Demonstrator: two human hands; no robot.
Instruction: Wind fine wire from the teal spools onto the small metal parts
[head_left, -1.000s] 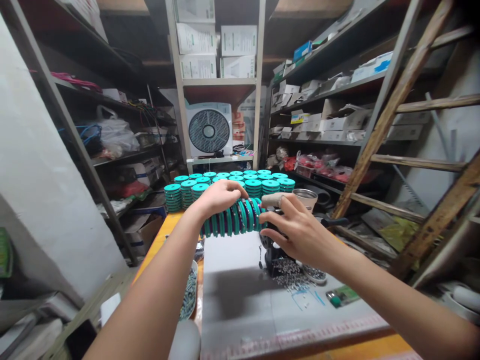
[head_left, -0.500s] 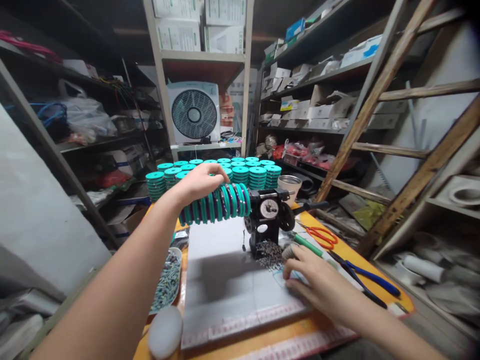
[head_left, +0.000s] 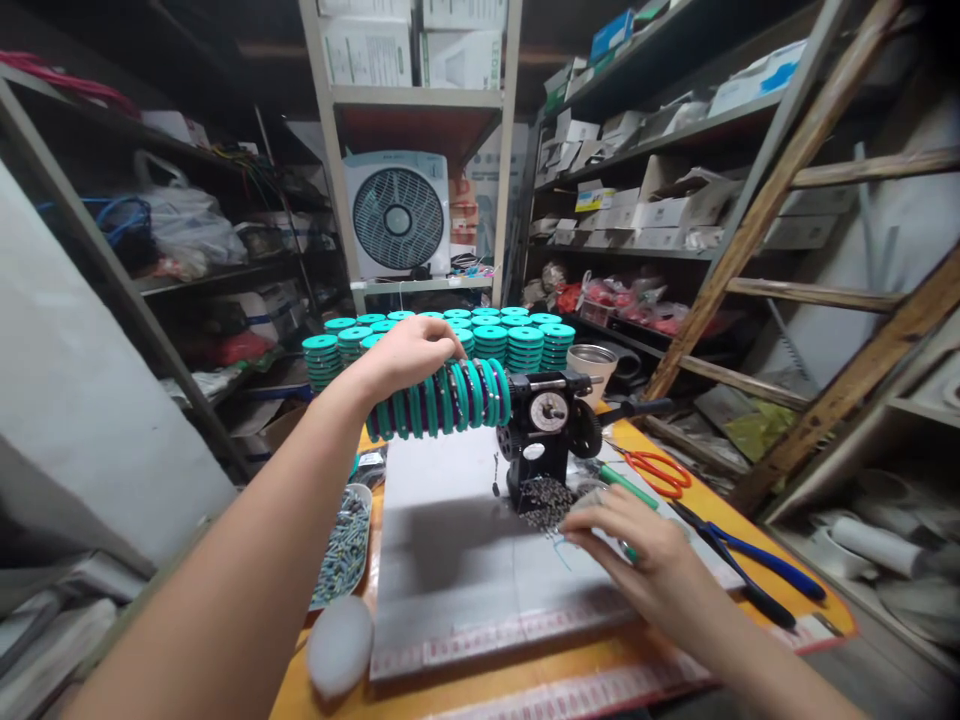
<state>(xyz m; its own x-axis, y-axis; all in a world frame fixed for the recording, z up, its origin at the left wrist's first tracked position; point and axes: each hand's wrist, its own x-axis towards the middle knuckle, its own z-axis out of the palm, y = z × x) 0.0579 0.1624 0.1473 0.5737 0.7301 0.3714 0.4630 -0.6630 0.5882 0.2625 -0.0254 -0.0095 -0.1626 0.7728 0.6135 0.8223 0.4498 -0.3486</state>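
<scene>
My left hand (head_left: 420,348) rests on top of a row of teal spools (head_left: 450,398) that sticks out leftward from a black hand-cranked winder (head_left: 546,425). Its fingers are bent over the spools and partly hidden. Below and right of the winder, my right hand (head_left: 622,525) is low over the white board (head_left: 450,600), with thumb and fingertips pinched together beside a pile of small dark metal pieces (head_left: 547,503). Whatever is between those fingertips is too small to make out. A green-handled tool (head_left: 628,485) lies just behind this hand.
Stacked teal spools (head_left: 489,345) stand behind the winder, near a cup (head_left: 592,372). Orange-handled scissors (head_left: 660,473) and blue-handled pliers (head_left: 765,560) lie at right. A tray of small parts (head_left: 343,545) and a whitish rounded object (head_left: 340,647) sit at left. Shelves and a wooden ladder (head_left: 757,220) surround the table.
The view has shifted slightly. My right hand has drawn its thumb and fingertips together near the pile. My left hand stays on the spool row.
</scene>
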